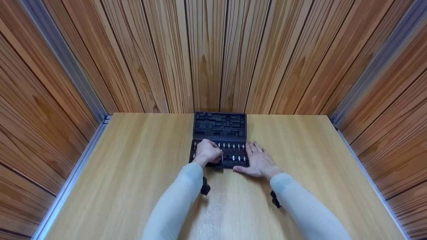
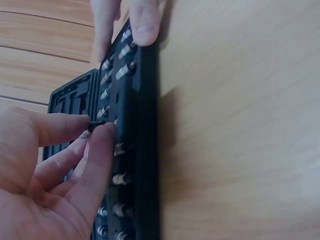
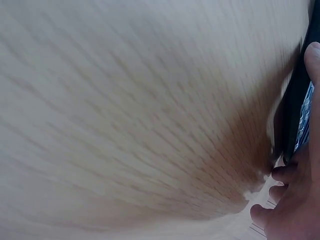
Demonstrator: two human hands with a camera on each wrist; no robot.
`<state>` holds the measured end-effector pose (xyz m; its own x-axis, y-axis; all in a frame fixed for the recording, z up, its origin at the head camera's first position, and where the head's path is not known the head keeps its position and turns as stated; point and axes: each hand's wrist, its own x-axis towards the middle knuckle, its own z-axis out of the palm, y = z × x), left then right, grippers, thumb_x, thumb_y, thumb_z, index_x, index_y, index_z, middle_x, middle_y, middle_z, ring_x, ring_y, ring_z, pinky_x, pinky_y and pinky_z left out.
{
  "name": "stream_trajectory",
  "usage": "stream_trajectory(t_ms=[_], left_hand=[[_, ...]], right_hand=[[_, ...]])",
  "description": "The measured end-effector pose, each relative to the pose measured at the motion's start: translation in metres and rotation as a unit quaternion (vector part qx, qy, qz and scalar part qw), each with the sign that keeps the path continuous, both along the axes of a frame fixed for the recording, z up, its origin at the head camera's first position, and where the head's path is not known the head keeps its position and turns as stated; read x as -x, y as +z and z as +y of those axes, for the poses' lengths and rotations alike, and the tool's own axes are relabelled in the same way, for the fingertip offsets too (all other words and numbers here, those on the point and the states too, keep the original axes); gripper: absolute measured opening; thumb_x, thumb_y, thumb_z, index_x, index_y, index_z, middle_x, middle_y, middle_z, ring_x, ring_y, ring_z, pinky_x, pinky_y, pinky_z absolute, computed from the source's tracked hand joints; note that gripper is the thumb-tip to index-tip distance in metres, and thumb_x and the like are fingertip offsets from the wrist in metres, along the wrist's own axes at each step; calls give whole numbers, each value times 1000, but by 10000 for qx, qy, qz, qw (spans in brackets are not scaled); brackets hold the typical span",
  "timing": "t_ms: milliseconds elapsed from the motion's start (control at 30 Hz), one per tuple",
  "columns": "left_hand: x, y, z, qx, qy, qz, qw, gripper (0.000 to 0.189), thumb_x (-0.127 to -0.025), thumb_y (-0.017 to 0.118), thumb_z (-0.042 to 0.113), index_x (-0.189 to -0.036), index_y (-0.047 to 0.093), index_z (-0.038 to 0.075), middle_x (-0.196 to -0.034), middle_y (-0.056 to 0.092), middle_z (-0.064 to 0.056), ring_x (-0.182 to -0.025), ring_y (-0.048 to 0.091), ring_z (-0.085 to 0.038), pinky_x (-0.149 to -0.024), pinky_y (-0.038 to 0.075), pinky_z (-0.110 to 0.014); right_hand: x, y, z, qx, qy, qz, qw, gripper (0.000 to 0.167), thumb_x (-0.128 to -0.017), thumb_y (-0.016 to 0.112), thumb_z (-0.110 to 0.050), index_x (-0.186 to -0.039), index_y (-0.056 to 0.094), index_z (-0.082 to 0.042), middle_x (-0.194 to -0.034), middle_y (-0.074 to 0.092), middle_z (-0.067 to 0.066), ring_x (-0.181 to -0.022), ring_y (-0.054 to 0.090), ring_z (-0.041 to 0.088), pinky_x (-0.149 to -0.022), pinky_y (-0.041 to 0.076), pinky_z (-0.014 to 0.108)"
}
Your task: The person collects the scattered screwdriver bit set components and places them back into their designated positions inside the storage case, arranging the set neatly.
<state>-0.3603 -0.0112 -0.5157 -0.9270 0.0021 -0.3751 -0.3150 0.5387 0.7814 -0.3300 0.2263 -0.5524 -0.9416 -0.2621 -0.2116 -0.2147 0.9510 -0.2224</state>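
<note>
An unfolded black plastic case [image 1: 228, 162] lies at the back of the table, its moulded lid [image 1: 220, 125] turned away from me. Rows of small silver metal fittings [image 1: 234, 146] sit in its base. My left hand [image 1: 208, 151] is over the left-middle of the base. In the left wrist view its thumb and index finger pinch a small fitting [image 2: 96, 125] with a dark end, close to the row; the fingers partly hide it. My right hand [image 1: 258, 163] rests with spread, straight fingers against the case's right side, its thumb [image 2: 145, 33] on the front edge.
The light wooden table [image 1: 133, 173] extends around the case. A wood-panelled wall [image 1: 206, 60] rises right behind the lid, with panelled side walls and metal frame rails [image 1: 76, 166] at left and right. Dark wrist cameras [image 1: 205, 186] sit under both sleeves.
</note>
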Motion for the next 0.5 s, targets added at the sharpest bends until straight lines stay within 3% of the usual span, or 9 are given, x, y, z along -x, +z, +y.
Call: stream_trajectory(t_ms=[167, 333, 500], left_hand=[[-2, -5, 8, 10, 30, 71, 10000, 5, -97, 82, 6, -96, 86, 8, -82, 83, -5, -64, 77, -12, -60, 66, -25], [-5, -6, 15, 354, 19, 218, 9991, 8, -97, 83, 12, -90, 87, 13, -73, 82, 0, -58, 75, -10, -58, 63, -24], [-10, -8, 20, 676, -105, 455, 9966, 8, -97, 81, 13, -95, 88, 13, -67, 78, 3, -56, 74, -9, -60, 62, -24]], right_hand=[[0, -1, 0, 50, 1, 17, 10000, 132, -95, 61, -88, -176, 14, 6, -185, 22, 30, -175, 19, 50, -139, 24, 69], [1, -1, 0, 30, 0, 4, 10000, 133, -95, 62, -88, -176, 15, 7, -185, 22, 30, -175, 18, 50, -139, 25, 69], [1, -1, 0, 43, 17, 9, 10000, 134, -94, 63, -87, -176, 15, 7, -184, 23, 31, -174, 18, 51, -139, 25, 70]])
